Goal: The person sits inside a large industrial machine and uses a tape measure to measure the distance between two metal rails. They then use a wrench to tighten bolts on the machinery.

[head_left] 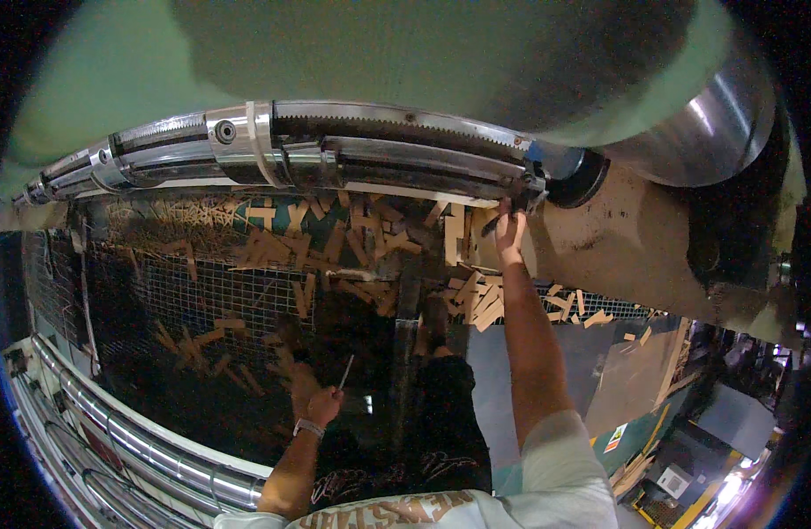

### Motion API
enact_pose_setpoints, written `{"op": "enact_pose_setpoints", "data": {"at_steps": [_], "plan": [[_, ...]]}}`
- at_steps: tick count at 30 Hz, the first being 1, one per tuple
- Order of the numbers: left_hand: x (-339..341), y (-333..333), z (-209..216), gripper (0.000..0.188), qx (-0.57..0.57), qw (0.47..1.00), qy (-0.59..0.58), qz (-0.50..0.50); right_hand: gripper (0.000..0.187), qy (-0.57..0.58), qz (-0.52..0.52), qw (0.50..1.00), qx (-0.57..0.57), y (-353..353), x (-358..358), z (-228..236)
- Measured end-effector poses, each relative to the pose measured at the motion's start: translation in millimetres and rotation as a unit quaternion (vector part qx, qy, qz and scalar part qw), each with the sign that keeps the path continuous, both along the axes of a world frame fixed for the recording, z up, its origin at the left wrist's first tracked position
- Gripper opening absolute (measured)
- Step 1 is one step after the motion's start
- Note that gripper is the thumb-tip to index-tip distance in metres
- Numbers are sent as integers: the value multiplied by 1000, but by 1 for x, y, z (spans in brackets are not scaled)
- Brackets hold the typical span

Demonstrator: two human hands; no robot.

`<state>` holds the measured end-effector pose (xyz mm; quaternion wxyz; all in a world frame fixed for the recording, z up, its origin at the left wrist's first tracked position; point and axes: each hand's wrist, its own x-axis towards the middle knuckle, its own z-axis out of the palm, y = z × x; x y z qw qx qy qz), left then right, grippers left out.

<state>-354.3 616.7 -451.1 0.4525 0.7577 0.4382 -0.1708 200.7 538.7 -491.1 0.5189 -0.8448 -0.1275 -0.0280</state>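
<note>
My left hand, with a band on its wrist, is closed round a slim, pale rod that points up and away from me. My right arm is stretched far forward. At its end my right hand is closed beside the right end of a long metal shaft assembly with a toothed strip and collars. A dark piece shows by its fingers; what exactly they grip is too small to tell. Above the shaft spreads a large pale green surface.
Cardboard scraps lie scattered over a wire mesh and the floor below the shaft. A shiny metal cylinder stands at the upper right, over a brown sheet. Metal rollers run along the lower left.
</note>
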Motion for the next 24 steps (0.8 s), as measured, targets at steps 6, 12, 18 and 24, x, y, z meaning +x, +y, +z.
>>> {"op": "enact_pose_setpoints", "data": {"at_steps": [6,12,18,24], "plan": [[-33,-7,-51,31,110,977,-23,-180,42,94,19,995,31,12,-12,33],[18,10,35,24,258,942,-110,-182,37,103,30,994,4,7,21,7],[-9,-2,-13,25,40,995,1,-90,34,119,69,990,-16,-5,52,-13],[-9,-17,-50,27,-94,989,90,-66,33,109,66,990,-57,-30,68,-28]]}}
